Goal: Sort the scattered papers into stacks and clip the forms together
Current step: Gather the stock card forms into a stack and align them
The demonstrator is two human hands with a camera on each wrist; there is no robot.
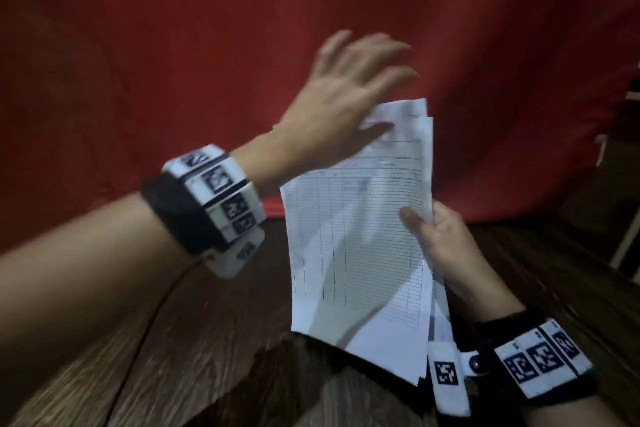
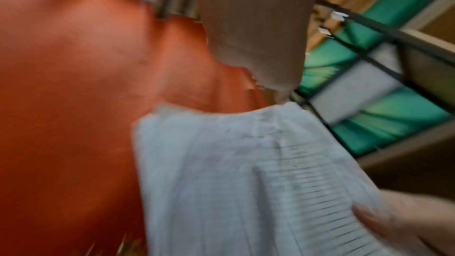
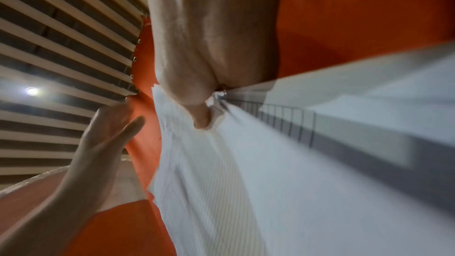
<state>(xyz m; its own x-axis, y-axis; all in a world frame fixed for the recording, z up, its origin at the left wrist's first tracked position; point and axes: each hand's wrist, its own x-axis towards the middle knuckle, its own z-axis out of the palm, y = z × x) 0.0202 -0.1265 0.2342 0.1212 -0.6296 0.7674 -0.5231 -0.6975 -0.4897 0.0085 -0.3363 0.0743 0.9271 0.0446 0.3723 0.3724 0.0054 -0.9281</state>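
Note:
A stack of white ruled forms (image 1: 360, 236) is held up in the air above the wooden table (image 1: 207, 357). My right hand (image 1: 436, 239) grips the stack at its right edge, thumb on the front sheet. My left hand (image 1: 349, 87) is spread with straight fingers at the stack's top left corner, its thumb resting on the top sheet. In the left wrist view the forms (image 2: 234, 178) blur below the left hand's palm (image 2: 253, 32). The right wrist view shows the thumb (image 3: 197, 108) pressed on the forms (image 3: 246, 182) and the left hand (image 3: 105, 139) beside them.
A red cloth (image 1: 207, 62) hangs as a backdrop behind the table's far edge. White furniture legs (image 1: 623, 239) stand at the far right. In the left wrist view, shelving with green panels (image 2: 384, 120) is at the right.

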